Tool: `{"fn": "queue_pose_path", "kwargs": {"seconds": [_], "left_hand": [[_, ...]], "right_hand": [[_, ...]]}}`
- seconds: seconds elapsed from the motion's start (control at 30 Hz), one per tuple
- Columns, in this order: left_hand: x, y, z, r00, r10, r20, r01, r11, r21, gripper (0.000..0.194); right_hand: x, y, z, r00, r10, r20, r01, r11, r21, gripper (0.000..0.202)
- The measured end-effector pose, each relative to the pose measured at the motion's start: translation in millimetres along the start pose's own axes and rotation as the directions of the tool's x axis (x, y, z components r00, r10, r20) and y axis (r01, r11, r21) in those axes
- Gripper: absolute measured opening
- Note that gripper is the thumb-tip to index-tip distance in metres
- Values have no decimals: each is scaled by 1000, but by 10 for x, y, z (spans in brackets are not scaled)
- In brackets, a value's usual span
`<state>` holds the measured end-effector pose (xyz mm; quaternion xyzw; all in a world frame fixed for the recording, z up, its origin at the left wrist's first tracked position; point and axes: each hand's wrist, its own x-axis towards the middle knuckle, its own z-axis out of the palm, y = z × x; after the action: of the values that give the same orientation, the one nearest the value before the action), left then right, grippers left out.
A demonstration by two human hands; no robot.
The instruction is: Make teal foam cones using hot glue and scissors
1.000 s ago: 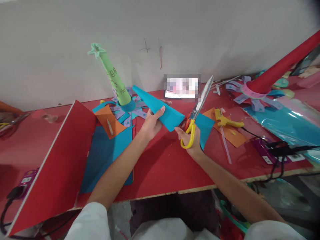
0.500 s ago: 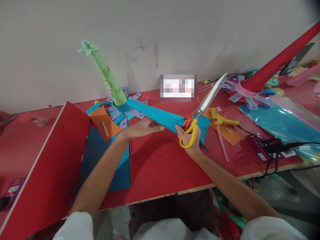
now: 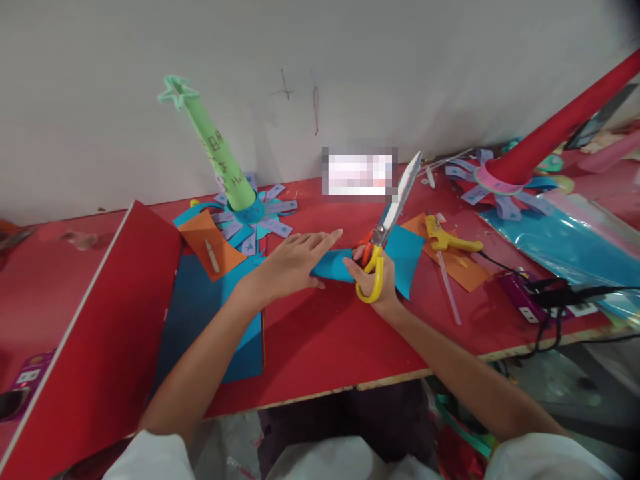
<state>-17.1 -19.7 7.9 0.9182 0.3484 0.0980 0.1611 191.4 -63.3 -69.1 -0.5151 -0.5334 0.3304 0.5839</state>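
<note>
My left hand point(image 3: 287, 267) lies palm down with its fingers stretched out over a blue paper strip point(image 3: 334, 265), hiding part of it. Closed around scissors with one yellow and one red handle loop point(image 3: 377, 275), my right hand point(image 3: 383, 283) also pinches the strip's right part. The metal blades point up and away to the right. A blue paper piece point(image 3: 406, 257) lies just right of that hand. Behind my left hand stands a green paper cone point(image 3: 220, 153) with a star on top and a ring of patterned loops at its base.
An upright red board point(image 3: 110, 320) stands at left beside a blue sheet point(image 3: 200, 320). Orange paper point(image 3: 200, 240) holds a white pen-like item. A yellow glue gun point(image 3: 450, 241), a corded power strip point(image 3: 520, 293) and a red cone point(image 3: 560, 123) are at right.
The blue strip has dropped from its raised, slanted position toward the table. My left hand has moved from under its edge to on top, and the scissors have shifted left and slightly down.
</note>
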Motion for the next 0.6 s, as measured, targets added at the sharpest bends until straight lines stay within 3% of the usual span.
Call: {"fn": "queue_pose_path", "kwargs": {"seconds": [0.1, 0.17, 0.27, 0.37, 0.6], "left_hand": [[95, -136, 219, 993, -100, 62, 101, 995, -12, 94], [122, -183, 246, 986, -166, 27, 167, 983, -73, 84], [115, -206, 141, 968, -242, -71, 232, 965, -120, 74], [92, -213, -14, 943, -309, -127, 288, 944, -161, 80], [5, -255, -290, 933, -287, -215, 255, 952, -168, 91]], "right_hand": [[4, -6, -7, 1000, 4, 20, -5, 999, 41, 43], [27, 12, -27, 999, 9, 31, -11, 996, 85, 44], [87, 69, -73, 998, 47, 37, -51, 994, 100, 48], [153, 121, -111, 992, 116, 50, -122, 981, 150, 59], [209, 94, -117, 961, 169, 217, -227, 932, 283, 71]]}}
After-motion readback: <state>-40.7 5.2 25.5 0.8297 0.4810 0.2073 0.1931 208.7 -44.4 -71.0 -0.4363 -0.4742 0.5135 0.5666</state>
